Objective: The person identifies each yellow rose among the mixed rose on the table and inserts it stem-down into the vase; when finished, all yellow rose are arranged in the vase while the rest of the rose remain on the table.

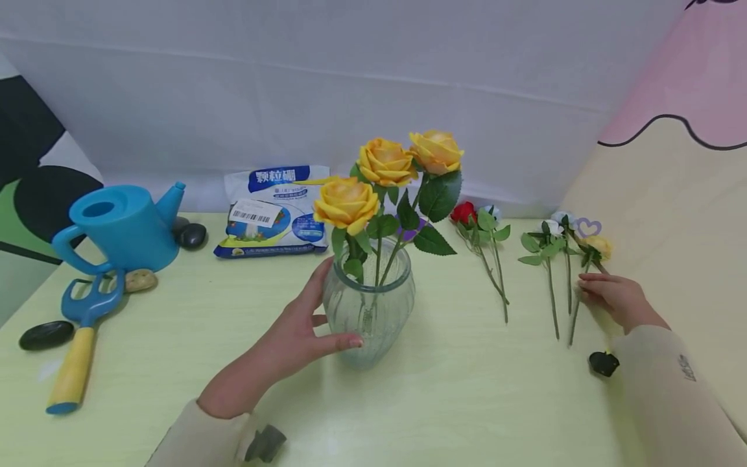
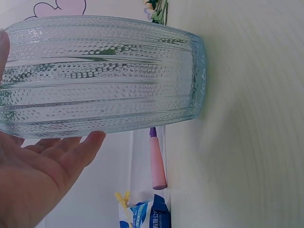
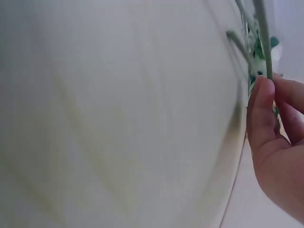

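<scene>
My left hand [image 1: 292,334] holds the ribbed glass vase [image 1: 370,318] by its left side, with the thumb across the front. In the left wrist view the vase [image 2: 104,76] fills the upper left, its base close to the tabletop. Three artificial yellow roses [image 1: 348,204] with green leaves stand in it. Over at the right, my right hand [image 1: 620,299] pinches the stem of another yellow rose [image 1: 598,246]. The right wrist view shows this stem [image 3: 264,38] between thumb and finger. White roses [image 1: 551,227] lie just left of that hand.
Red and pale roses [image 1: 464,213] lie right of the vase. A fertilizer bag [image 1: 277,214] leans at the back wall. Left are a blue watering can [image 1: 125,227], a yellow-handled garden fork [image 1: 76,370] and dark stones [image 1: 47,335]. A pink-handled tool [image 2: 157,164] shows behind the vase.
</scene>
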Action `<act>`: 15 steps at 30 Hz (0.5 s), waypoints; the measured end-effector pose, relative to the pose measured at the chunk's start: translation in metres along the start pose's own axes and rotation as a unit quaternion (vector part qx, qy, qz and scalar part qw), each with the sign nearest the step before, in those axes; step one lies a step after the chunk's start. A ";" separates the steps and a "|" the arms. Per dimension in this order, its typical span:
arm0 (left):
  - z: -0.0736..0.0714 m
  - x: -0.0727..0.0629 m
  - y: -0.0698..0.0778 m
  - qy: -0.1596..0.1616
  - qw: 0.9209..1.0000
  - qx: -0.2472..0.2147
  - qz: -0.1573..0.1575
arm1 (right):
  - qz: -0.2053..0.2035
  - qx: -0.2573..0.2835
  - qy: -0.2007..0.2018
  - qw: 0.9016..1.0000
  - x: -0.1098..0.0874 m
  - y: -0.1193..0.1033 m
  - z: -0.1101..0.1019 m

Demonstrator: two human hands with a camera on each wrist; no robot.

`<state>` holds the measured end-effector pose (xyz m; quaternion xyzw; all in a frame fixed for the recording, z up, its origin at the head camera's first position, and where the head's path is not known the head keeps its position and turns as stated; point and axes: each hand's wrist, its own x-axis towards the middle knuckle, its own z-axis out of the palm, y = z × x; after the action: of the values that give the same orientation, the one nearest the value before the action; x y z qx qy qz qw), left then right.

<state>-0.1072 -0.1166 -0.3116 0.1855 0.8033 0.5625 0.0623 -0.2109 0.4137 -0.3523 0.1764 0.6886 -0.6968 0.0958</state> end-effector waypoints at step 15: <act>0.000 0.000 0.001 0.001 1.000 -0.001 -0.007 | -0.130 0.039 -0.089 0.987 -0.033 -0.047 0.093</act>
<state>-0.1074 -0.1167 -0.3108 0.1791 0.8043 0.5627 0.0655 -0.2093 0.3196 -0.2970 0.0269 0.6668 -0.7425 0.0584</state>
